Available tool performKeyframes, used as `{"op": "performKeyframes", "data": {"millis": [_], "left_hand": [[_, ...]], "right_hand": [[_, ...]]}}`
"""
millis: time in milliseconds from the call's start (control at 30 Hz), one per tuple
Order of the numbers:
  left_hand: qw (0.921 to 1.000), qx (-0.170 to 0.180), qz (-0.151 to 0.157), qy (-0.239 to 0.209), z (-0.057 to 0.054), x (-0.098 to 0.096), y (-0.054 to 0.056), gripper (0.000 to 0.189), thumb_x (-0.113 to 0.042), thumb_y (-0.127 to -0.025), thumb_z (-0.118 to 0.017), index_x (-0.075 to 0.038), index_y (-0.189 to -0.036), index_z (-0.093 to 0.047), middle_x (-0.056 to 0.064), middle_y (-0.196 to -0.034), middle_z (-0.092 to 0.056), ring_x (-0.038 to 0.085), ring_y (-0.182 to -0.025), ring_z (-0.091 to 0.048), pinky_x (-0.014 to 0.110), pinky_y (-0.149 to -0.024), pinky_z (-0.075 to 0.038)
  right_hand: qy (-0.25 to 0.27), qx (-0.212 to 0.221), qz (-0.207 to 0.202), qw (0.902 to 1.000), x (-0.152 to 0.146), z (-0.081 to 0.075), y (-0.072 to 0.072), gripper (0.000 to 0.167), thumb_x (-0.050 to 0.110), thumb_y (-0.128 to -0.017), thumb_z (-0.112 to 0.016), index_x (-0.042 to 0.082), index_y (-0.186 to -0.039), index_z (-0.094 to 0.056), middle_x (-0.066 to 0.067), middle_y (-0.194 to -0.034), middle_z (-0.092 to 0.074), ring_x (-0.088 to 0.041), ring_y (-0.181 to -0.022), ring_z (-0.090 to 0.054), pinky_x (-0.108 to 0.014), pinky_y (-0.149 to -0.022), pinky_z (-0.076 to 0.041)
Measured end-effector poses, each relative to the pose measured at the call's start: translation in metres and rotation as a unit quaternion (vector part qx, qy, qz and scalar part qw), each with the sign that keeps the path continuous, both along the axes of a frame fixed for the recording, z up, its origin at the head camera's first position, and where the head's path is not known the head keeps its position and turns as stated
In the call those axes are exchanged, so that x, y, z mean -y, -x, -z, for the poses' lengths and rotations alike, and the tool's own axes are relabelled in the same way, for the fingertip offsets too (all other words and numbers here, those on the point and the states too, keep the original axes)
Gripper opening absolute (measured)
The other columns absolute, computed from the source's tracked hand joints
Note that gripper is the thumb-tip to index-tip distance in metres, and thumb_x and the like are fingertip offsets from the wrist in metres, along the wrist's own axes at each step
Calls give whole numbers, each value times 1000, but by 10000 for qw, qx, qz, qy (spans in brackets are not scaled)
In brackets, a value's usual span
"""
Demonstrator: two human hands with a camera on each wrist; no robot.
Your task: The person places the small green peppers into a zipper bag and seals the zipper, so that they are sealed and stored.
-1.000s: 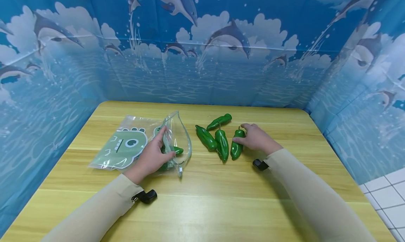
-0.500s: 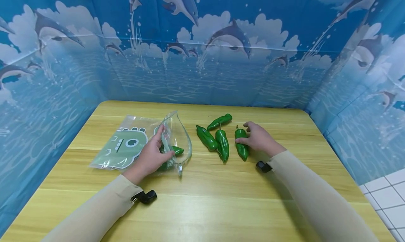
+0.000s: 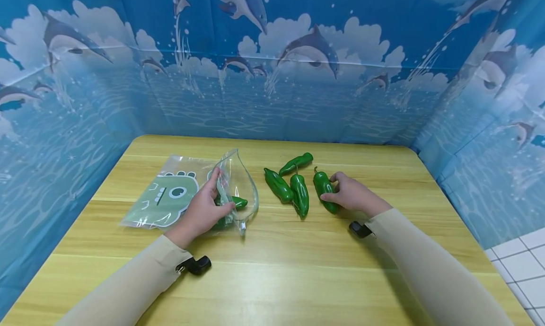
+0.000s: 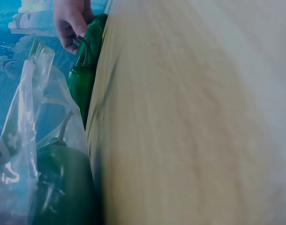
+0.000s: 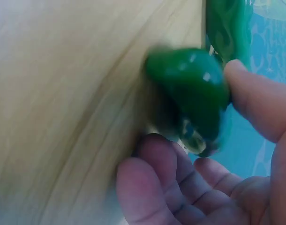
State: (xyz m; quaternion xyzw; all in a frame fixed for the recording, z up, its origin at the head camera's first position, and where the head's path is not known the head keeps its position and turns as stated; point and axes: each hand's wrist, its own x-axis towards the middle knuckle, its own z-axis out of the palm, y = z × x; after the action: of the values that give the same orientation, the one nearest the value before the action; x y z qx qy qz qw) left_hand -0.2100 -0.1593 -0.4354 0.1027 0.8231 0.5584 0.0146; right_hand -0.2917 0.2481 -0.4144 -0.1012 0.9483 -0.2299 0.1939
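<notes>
My left hand (image 3: 202,215) holds the lip of a clear zip bag (image 3: 244,179), printed with a green cartoon monster, so that its mouth stands up and gapes. Inside lies a green pepper (image 3: 240,203); its stem end shows large in the left wrist view through the film. Some of the left fingers are hidden. On the right, my right hand (image 3: 351,192) has its thumb and fingers around another green pepper (image 3: 322,184), low over or on the table. The right wrist view shows the thumb against this pepper (image 5: 190,79), blurred, with the fingers beneath.
Three more green peppers lie grouped between the hands: one on the left (image 3: 278,186), one upright in line (image 3: 300,193), one behind (image 3: 296,163). The wooden table (image 3: 272,278) meets a dolphin-printed curtain (image 3: 289,108) at its back and sides.
The right hand has shifted slightly right with its pepper, which has turned so its lower tip swings to the right, under the hand. The left hand and bag stay nearly still.
</notes>
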Motion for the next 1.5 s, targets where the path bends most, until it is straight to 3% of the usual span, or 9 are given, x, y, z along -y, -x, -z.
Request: {"op": "performKeyframes", "data": {"millis": [200,433,800,1033,1200,1500], "left_hand": [[10000,12,-23,45,0,0,1,112,-9,-93,-76,-20,-171,4,-1,-178,-11,29,-159,-30,22,-103,-50],[10000,8,-14,75,-2,0,0,112,-9,-93,-76,-18,-171,5,0,-178,-11,30,-159,-30,26,-106,-50],[10000,22,26,36,-1,1,-1,112,-9,-93,-75,-19,-171,5,-1,-178,-10,31,-159,-30,22,-99,-52],[10000,22,31,71,-1,1,-2,111,-10,-94,-76,-19,-171,4,-1,-178,-10,30,-159,-31,23,-99,-52],[9999,76,23,93,-3,0,-2,112,-11,-94,-76,-21,-171,4,-2,-178,-9,29,-159,-29,26,-103,-51],[9998,99,-20,164,-4,0,-3,112,-11,-94,-76,-22,-171,4,-3,-178,-9,29,-159,-30,28,-104,-52]], "right_hand": [[-218,-312,-62,9993,5,2,-1,72,36,-101,-71,-5,-151,-38,-30,-136,-61,-37,-114,-67,-50,-90,-56],[-360,-432,-63,9984,7,4,1,70,35,-102,-71,-5,-151,-39,-27,-130,-65,-30,-104,-69,-47,-86,-57],[-444,-447,-102,9980,8,5,1,70,34,-103,-69,-4,-153,-38,-29,-135,-62,-33,-110,-69,-49,-89,-57],[-257,-516,-13,9983,5,3,-1,70,32,-106,-65,-4,-156,-33,-28,-133,-63,-34,-111,-68,-47,-87,-57],[19,-776,138,9969,4,-3,-3,73,31,-108,-61,-5,-161,-25,-33,-140,-58,-42,-121,-65,-53,-93,-57],[465,-1232,216,9911,14,-15,-5,65,26,-111,-55,-2,-162,-25,-28,-141,-55,-41,-120,-62,-55,-94,-54]]}}
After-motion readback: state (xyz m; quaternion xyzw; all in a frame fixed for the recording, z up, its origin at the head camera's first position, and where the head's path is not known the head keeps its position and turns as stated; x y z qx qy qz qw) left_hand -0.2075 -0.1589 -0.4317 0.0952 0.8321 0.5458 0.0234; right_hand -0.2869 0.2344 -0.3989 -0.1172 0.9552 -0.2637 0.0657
